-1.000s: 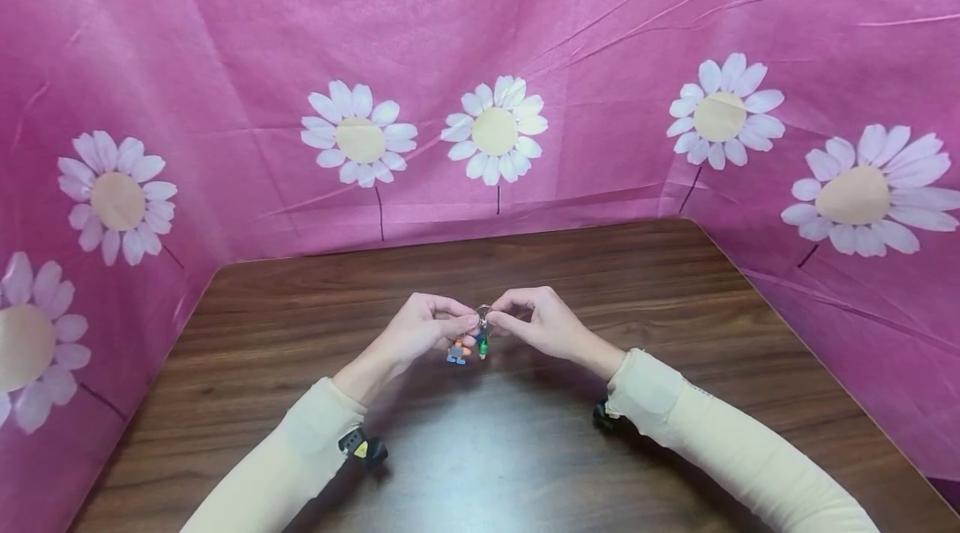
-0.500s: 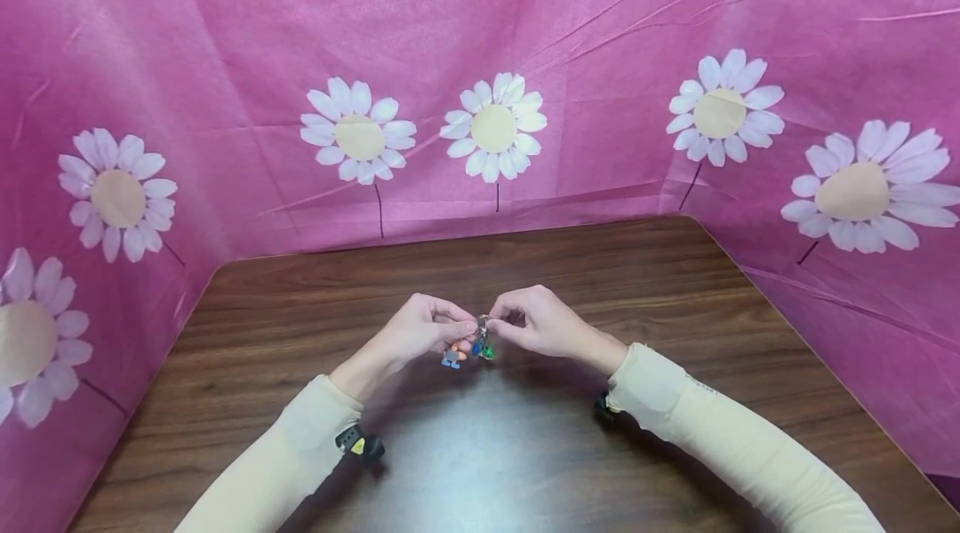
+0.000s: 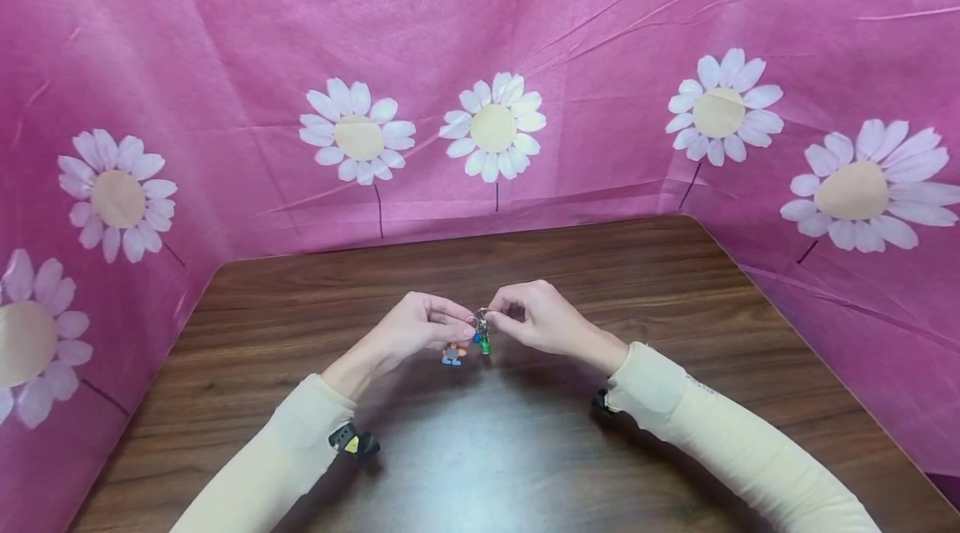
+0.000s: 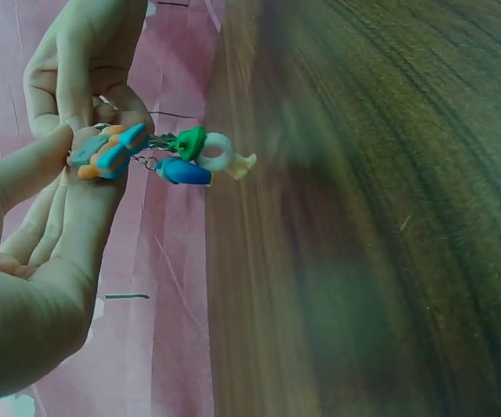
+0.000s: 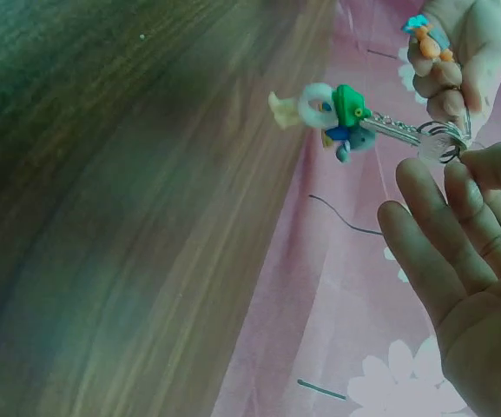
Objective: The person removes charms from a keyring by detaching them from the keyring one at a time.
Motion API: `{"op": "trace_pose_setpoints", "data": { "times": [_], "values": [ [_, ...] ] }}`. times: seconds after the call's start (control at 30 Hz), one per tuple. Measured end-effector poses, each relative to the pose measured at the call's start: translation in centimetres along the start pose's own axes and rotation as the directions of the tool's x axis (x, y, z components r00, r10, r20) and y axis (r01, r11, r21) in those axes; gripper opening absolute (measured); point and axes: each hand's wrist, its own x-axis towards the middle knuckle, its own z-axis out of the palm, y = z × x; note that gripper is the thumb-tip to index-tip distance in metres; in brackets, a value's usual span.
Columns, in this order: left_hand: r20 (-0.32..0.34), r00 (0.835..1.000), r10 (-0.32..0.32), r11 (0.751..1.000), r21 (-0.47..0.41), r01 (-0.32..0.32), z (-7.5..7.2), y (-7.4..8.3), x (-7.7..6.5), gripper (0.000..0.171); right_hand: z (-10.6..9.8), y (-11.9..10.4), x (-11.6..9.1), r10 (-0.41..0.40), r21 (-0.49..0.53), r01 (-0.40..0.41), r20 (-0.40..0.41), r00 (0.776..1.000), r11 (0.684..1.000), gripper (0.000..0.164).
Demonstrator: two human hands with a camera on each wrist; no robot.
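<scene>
Nearest the camera, two cream sleeves (image 3: 720,441) come in from the lower corners over the dark wood-grain table (image 3: 487,466); a small black wrist device (image 3: 352,441) sits under the left cuff and another (image 3: 602,401) just under the right, both close above the table top; beyond them the two hands meet above the middle of the table, held clear of its surface; the left hand (image 3: 420,331) has its thumb and fingertips pinched together on an orange-and-blue charm (image 4: 107,156), its other fingers curled beneath; the right hand (image 3: 536,318) pinches the metal key ring (image 5: 443,142) between thumb and forefinger, its remaining fingers lying loosely extended below the ring; from that ring hangs a cluster of charms (image 5: 337,117), a green piece, a blue one and a pale ring-shaped one, dangling between the two hands and not touching the wood; the fingertips of both hands hide the spot where the orange-and-blue charm joins the ring, so how it is attached cannot be told; farther back, a pink cloth backdrop (image 3: 225,32) printed with white daisies (image 3: 493,126) stands along the far edge and both sides of the table, closing it in on three sides.
</scene>
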Motion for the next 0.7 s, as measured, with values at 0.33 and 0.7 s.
{"op": "trace_pose_setpoints", "data": {
  "times": [0.33, 0.7],
  "values": [
    [0.076, 0.997, 0.025, 1.0, 0.016, -0.026, 0.1, -0.7, 0.0, 0.026, 0.6, 0.3, -0.5, 0.171, 0.282, -0.158, -0.02, 0.985, 0.946, 0.005],
    [0.071, 0.996, 0.044, 0.999, -0.017, -0.043, 0.1, -0.6, 0.2, 0.03, 1.1, 1.0, -0.9, 0.225, 0.466, -0.22, 0.046, 0.973, 0.857, 0.013]
  ]
}}
